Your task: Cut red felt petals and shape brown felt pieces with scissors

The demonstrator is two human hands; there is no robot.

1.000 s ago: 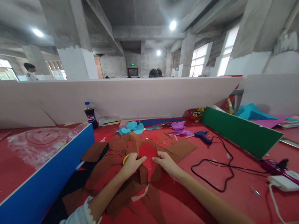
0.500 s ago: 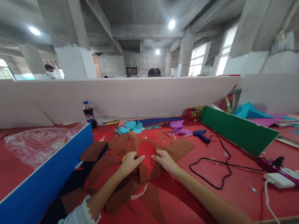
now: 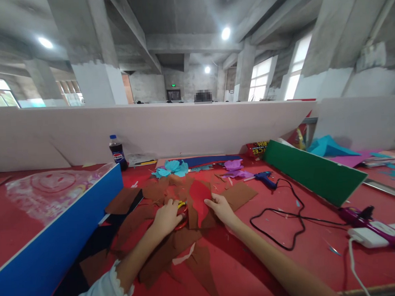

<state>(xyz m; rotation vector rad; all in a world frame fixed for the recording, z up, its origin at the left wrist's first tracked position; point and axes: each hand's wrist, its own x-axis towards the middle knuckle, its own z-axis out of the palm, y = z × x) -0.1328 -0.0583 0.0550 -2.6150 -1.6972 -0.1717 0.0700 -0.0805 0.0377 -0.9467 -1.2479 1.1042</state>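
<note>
My left hand [image 3: 166,216] is closed over a pair of scissors with yellow and red handles [image 3: 182,213], lying among brown felt scraps [image 3: 166,251]. My right hand [image 3: 220,207] pinches the edge of a red felt piece [image 3: 199,196] that stands up a little between the two hands. Both hands rest low on the red table [image 3: 289,258], close together.
A blue-edged board [image 3: 59,234] lies at the left. A cola bottle [image 3: 117,152], turquoise paper flowers [image 3: 172,168] and purple flowers [image 3: 234,166] sit behind. A blue glue gun [image 3: 264,178] with a black cord, a green board [image 3: 314,172] and a purple tool [image 3: 370,220] are on the right.
My left hand has let go of the red felt and dropped onto the scissors. My right hand has kept the felt and shifted slightly up and right.
</note>
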